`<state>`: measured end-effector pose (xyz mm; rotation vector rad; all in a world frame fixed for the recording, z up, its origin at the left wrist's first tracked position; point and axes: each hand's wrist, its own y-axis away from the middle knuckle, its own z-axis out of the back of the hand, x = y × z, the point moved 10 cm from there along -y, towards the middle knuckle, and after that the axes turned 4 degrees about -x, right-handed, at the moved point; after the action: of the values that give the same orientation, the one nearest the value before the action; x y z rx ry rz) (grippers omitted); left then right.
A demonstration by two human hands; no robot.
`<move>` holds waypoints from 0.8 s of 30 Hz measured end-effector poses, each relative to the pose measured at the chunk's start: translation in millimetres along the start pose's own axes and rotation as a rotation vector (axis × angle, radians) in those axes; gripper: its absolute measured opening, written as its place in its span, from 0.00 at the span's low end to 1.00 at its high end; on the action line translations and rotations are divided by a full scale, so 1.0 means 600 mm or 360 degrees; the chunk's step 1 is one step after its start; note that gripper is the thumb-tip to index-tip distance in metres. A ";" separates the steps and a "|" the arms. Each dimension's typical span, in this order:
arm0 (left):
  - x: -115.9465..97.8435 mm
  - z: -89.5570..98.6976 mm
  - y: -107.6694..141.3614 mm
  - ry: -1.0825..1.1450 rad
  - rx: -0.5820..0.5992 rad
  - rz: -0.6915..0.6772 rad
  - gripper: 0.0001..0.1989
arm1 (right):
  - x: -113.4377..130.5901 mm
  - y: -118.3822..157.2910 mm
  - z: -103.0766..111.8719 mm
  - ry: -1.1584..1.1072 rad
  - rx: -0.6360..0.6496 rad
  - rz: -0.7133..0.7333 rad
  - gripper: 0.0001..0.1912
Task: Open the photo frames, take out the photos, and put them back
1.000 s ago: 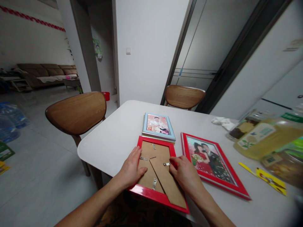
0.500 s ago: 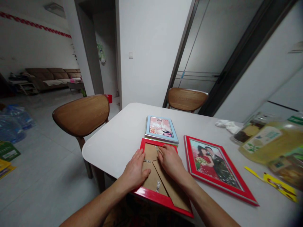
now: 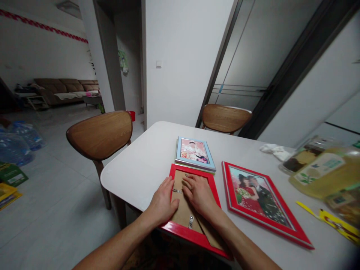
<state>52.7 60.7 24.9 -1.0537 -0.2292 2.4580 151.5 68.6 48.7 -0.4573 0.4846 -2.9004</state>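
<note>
A red picture frame (image 3: 191, 234) lies face down at the table's near edge, its brown backing board (image 3: 181, 215) and metal clips showing. My left hand (image 3: 163, 200) rests on the frame's left side, fingers stretched and thumb apart over the board. Across the board's upper part lies my right hand (image 3: 199, 193), fingers spread and slightly bent, holding nothing that shows. A stand flap on the board is partly under my right wrist. Just beyond is a light blue framed photo (image 3: 194, 153). Face up on the right lies a red framed photo of a couple (image 3: 264, 198).
The white table (image 3: 135, 168) also bears a yellow tool (image 3: 337, 223), a bottle of yellow liquid (image 3: 320, 170), jars and a white cloth (image 3: 275, 151) on the right. Wooden chairs stand at the left (image 3: 101, 135) and far side (image 3: 226, 118).
My right hand has shifted slightly left and down on the backing board, away from the top clip. The whole view has moved a little, and my left hand stays on the frame's left side.
</note>
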 end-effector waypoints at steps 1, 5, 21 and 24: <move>0.000 0.000 0.000 0.0001 -0.0007 -0.0006 0.28 | 0.013 0.005 -0.003 -0.0063 0.0041 0.0061 0.13; 0.000 0.000 0.000 -0.0025 -0.0026 -0.0020 0.26 | 0.044 0.014 -0.015 -0.0147 0.0124 0.0147 0.10; -0.002 0.000 0.001 -0.0040 0.0024 0.0011 0.26 | 0.031 0.085 0.014 -0.0533 0.0583 0.0209 0.17; -0.007 0.005 0.003 -0.0081 0.0006 -0.0007 0.20 | 0.036 0.097 0.020 -0.0541 0.0585 0.0219 0.14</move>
<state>52.2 57.6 29.1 -0.9891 -0.2427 2.4823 141.4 6.3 45.3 -0.7964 -0.0650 -2.6174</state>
